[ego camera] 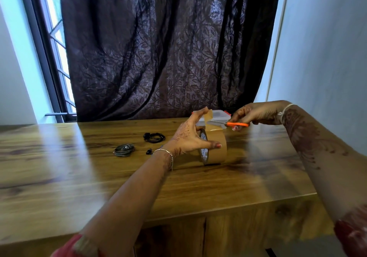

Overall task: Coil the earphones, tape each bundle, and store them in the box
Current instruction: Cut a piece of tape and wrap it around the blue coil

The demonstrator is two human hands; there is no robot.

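A brown tape roll (215, 147) stands on edge on the wooden table (79, 177). My left hand (188, 135) steadies the roll with the thumb and pinches the free tape strip (209, 117) pulled upward. My right hand (252, 115) grips orange-handled scissors (236, 124), their blades at the strip just above the roll. Two coiled earphone bundles lie to the left: a black one (154, 137) and a grey one (124, 150). A third dark earphone piece (149, 152) peeks out beside my left wrist. The clear plastic box (218, 116) with orange clips sits behind the tape, partly hidden.
A dark patterned curtain (158, 48) hangs right behind the table's far edge. A window (55, 38) is at the left and a pale wall (327, 48) at the right. The table's front edge runs near my forearms.
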